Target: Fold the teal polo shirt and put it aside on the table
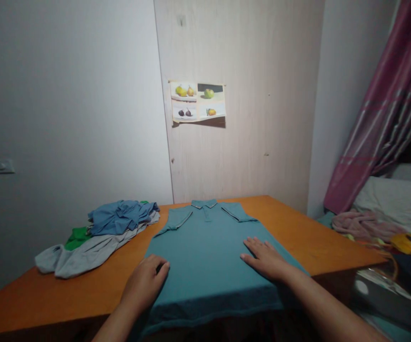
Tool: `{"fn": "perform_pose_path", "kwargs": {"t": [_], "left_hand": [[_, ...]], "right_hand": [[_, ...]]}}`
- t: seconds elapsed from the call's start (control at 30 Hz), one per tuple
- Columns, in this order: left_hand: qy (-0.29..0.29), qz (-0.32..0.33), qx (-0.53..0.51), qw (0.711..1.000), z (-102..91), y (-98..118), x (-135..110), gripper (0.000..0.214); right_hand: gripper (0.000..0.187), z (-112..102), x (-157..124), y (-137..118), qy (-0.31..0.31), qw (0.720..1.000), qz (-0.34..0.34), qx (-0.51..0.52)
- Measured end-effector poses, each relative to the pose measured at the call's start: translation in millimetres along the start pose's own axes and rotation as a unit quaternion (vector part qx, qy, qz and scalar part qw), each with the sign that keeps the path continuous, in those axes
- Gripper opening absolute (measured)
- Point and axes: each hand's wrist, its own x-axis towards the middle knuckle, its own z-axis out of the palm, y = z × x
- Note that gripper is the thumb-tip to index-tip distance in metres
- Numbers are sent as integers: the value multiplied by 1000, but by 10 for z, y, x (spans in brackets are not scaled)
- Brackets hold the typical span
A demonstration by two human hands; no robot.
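A teal short-sleeved polo shirt (pixel 205 256) lies face up and spread out, its collar at the far end and its sleeves folded inward over the chest. Its hem hangs over the near edge of the table. My left hand (pixel 146 282) is closed at the shirt's left side edge, fingers curled and thumb lying on the cloth; the fingertips are hidden. Flat on the right half of the shirt rests my right hand (pixel 264 259), open with its fingers stretched forward.
On the left of the orange table (pixel 298 237) lies a loose pile of clothes: a blue garment (pixel 119 216), a green one (pixel 77 237) and a grey one (pixel 94 254). A wall stands behind the table. A pink curtain (pixel 365 123) and a mauve cloth (pixel 365 225) are at right.
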Motion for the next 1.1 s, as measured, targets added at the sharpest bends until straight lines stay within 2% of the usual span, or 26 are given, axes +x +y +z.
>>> {"fn": "perform_pose_path", "kwargs": {"t": [0.5, 1.1], "left_hand": [[-30, -14, -16, 999, -42, 11, 21, 39], [-17, -14, -16, 1000, -18, 0, 7, 40]], "right_hand": [[86, -7, -16, -7, 9, 1000, -3, 19], [86, 25, 4, 9, 10, 1000, -3, 19]]}}
